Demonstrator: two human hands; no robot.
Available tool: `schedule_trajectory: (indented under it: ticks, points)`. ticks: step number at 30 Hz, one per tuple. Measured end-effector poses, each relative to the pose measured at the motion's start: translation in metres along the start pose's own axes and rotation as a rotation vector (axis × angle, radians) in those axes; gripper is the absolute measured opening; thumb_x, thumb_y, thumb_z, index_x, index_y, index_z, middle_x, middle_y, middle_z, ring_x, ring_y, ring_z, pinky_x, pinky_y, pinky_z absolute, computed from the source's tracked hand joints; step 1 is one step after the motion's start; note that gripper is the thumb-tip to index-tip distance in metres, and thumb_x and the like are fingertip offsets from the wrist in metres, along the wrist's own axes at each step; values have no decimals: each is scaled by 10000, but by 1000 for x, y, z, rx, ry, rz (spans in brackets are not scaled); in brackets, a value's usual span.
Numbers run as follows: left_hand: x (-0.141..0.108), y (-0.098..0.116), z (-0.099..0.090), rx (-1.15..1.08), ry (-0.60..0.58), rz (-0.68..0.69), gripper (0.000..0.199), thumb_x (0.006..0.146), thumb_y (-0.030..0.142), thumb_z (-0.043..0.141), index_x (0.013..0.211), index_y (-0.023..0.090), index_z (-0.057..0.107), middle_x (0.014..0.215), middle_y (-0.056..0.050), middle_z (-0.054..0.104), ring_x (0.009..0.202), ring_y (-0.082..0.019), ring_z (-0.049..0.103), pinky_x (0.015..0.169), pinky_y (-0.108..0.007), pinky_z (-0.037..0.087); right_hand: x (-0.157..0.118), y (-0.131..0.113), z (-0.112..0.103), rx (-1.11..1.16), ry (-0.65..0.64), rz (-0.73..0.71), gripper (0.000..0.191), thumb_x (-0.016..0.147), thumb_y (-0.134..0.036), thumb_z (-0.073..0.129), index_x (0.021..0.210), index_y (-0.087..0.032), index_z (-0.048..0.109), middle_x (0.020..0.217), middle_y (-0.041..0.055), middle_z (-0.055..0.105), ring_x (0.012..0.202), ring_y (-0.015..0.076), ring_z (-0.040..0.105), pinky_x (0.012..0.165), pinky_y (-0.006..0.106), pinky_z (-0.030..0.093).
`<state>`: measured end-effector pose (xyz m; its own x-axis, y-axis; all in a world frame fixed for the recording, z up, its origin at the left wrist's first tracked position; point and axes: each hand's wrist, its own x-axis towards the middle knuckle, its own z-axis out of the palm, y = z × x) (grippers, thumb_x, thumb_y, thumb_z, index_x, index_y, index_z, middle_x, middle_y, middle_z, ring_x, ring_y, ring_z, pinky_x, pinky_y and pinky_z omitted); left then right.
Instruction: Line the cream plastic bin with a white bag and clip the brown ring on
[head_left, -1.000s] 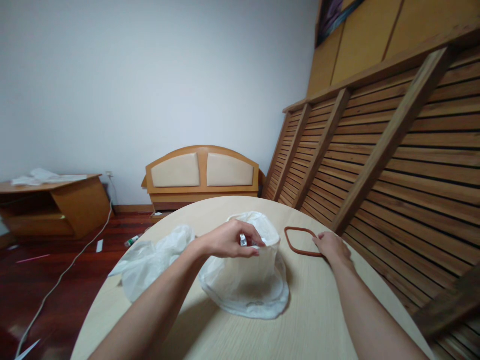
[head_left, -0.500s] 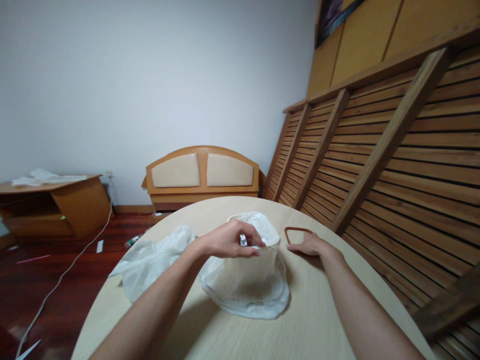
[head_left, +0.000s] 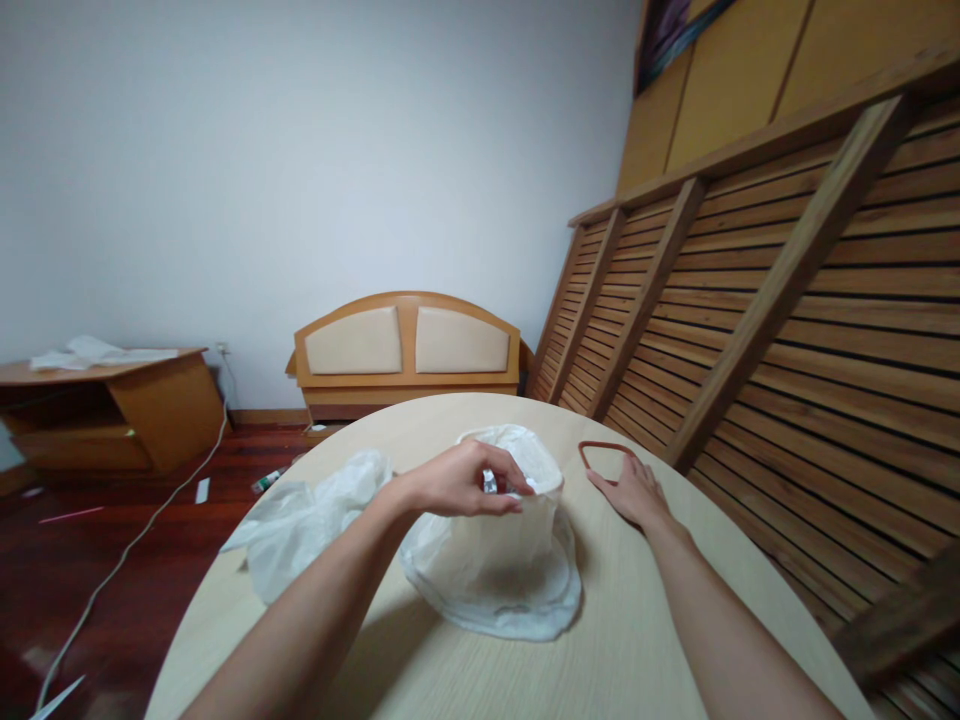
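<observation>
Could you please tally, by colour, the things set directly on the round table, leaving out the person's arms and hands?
White: 2 (crumpled plastic bag, open-topped bag-like item)
Brown: 1 (thin loop, partly covered by the right hand)
Total: 3

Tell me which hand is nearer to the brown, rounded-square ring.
Right. The right hand covers part of the ring; the left hand is left of it, at the white hat-shaped item.

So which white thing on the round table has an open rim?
The middle white thing, with the left hand at its rim; the plastic to its left lies crumpled.
</observation>
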<state>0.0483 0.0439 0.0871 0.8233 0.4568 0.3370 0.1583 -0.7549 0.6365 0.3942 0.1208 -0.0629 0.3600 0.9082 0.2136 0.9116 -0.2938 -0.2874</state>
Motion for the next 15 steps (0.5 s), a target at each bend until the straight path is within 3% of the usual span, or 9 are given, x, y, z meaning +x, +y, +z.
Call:
schedule_trajectory:
  ticks: [6,9,12,15]
  points:
    - [0,2,-1,4,5,-23,199,828,262,727,995,157,751,977,-88,742,796,-140,639,689,-242,513,4,2,7,16,12,4,897,863,-674,442,1519,-87,270,1573,210,321,1458,366,268,1158,478,248]
    - [0,1,-1,26,30,-9,169,827,237,716,972,157,751,961,-82,748,833,-153,660,760,-271,525,2,-1,4,-12,0,20,924,867,-683,425,1532,-65,252,1601,201,268,1479,366,211,1178,506,203]
    - [0,-2,-1,53,66,-13,138,833,209,690,947,154,747,948,-77,753,867,-165,677,814,-294,527,-1,-9,-8,15,0,-13,809,880,-590,483,1493,-76,362,1605,198,262,1479,382,189,1175,548,169]
    - [0,-8,-2,95,111,-26,137,849,198,666,953,158,744,949,-73,752,869,-164,682,792,-278,525,-2,-22,-26,89,-31,-73,582,875,-457,549,1347,-118,563,1503,203,445,1413,383,326,1129,527,253]
